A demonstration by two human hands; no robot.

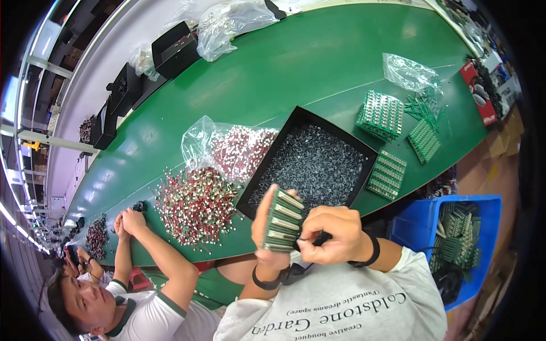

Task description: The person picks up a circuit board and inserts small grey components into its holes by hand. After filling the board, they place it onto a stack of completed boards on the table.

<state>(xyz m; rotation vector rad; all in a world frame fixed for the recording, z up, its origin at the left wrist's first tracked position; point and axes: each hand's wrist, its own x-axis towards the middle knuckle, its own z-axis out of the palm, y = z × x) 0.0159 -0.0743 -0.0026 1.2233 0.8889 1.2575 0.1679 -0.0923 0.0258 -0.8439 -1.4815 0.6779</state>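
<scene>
My left hand (264,230) is wrapped round a green circuit board panel (283,223) with rows of pale components, held tilted above the table's near edge. Beside the panel's right edge, my right hand (336,234) is closed, thumb and fingertips pinched together. Something small and dark shows at those fingertips, too small to name. Just beyond both hands lies a black box (336,117) filled with many small dark parts (318,159). To its right, a single panel (387,175) rests flat on the green table (296,62).
A stack of panels (380,115), another panel (424,141) and a clear bag (410,73) lie farther right. Left of the box are a bag of wired parts (242,149) and a loose red-and-white pile (196,207). A blue bin (488,250) stands right; a co-worker (145,307) sits left.
</scene>
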